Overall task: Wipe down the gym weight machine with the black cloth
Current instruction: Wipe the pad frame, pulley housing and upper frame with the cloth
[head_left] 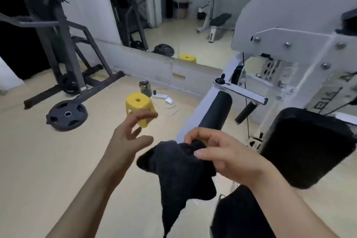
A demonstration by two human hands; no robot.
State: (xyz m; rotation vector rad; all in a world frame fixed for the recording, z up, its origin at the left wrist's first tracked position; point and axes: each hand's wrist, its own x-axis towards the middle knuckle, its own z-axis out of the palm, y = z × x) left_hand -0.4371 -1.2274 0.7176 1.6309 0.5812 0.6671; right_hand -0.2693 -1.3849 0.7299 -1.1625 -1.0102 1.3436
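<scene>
The white weight machine (286, 17) fills the right side, with a black foam roller (217, 111), a chrome lever (241, 91) and a black seat pad (307, 147). My right hand (218, 152) grips the bunched top of the black cloth (179, 176), which hangs down in front of the roller. To the left of the cloth, my left hand (129, 137) is held in the air with its fingers spread, touching nothing.
A yellow stool (139, 106) stands on the floor ahead, with a bottle (145, 87) and cables behind it. A black weight plate (66, 115) lies left beside a dark rack (63, 48). A wall mirror runs along the back.
</scene>
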